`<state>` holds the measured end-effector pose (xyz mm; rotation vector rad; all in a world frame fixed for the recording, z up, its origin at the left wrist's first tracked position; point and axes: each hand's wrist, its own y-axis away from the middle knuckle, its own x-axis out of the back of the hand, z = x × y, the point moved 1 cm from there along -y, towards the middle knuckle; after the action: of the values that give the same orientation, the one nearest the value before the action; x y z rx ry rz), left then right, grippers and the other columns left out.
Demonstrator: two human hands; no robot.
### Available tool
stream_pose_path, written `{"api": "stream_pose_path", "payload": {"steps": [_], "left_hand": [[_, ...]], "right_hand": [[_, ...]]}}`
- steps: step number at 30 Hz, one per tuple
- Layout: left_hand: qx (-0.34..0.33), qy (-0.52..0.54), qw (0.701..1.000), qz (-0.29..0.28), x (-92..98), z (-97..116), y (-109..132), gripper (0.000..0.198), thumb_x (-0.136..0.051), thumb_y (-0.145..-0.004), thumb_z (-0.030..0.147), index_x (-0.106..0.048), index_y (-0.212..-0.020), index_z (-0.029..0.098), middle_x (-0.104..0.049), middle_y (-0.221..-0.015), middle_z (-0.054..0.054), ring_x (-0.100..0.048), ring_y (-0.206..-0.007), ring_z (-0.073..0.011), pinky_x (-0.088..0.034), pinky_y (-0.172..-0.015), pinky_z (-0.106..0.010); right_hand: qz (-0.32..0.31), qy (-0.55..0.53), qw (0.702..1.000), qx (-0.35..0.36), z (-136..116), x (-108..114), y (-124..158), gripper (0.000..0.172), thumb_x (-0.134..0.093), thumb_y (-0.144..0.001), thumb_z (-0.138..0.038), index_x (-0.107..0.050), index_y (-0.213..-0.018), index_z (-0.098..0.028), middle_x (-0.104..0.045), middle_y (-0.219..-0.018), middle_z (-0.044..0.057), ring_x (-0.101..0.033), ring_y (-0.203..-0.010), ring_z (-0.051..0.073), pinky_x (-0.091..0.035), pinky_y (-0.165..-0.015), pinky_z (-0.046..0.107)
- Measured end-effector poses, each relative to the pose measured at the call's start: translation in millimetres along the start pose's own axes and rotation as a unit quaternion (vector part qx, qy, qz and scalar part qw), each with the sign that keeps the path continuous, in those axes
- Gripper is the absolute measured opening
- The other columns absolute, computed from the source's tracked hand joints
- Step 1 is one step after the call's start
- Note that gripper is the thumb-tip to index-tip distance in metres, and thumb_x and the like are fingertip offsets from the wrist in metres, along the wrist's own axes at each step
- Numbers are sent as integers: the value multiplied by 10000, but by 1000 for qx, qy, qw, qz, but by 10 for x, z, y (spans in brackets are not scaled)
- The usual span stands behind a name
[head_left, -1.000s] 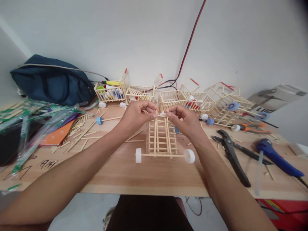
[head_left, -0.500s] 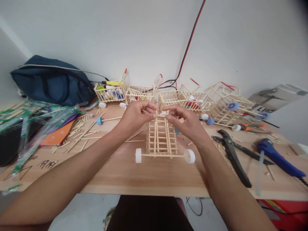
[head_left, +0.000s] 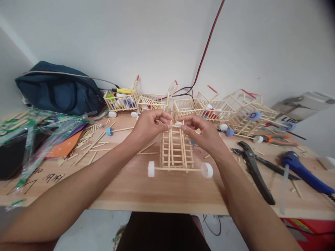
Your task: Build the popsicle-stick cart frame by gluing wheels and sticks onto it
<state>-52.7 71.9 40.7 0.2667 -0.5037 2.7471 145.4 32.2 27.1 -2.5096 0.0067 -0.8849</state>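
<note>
A small cart frame of thin wooden sticks (head_left: 177,153) rests on the table in front of me. Its near axle carries a white bottle-cap wheel (head_left: 151,169) at the left end and another white wheel (head_left: 208,170) at the right. At the frame's far end, my left hand (head_left: 154,122) is closed, thumb and fingers pinching a wooden stick near the left rail. My right hand (head_left: 200,131) pinches on the other side, by the right rail's tip. Between the fingertips shows a small white round piece (head_left: 178,124). Exactly which stick each hand grips is partly hidden.
Finished stick carts (head_left: 187,106) line the wall. Loose sticks (head_left: 90,146) and an orange sheet (head_left: 66,143) lie left, near a dark blue bag (head_left: 60,89). Black-handled pliers (head_left: 255,174), orange-handled pliers (head_left: 277,138) and a blue glue gun (head_left: 303,170) with a glue stick lie right.
My view has shifted slightly, so everything sits a few pixels to the right. Both hands keep the same pinch at the cart frame's far end.
</note>
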Motion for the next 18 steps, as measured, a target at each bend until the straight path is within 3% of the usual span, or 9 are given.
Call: {"api": "stream_pose_path", "payload": {"steps": [18], "left_hand": [[2, -1, 1000, -1, 2, 2, 8, 171, -765, -657, 168, -709, -814, 133, -684, -707, -11, -635, -693, -132, -464, -650, -247]], "right_hand": [[-1, -7, 1000, 0, 7, -3, -4, 193, -606, -889, -300, -669, -1058, -232, -660, -812, -2, -585, -746, 150, -408, -685, 300]]}}
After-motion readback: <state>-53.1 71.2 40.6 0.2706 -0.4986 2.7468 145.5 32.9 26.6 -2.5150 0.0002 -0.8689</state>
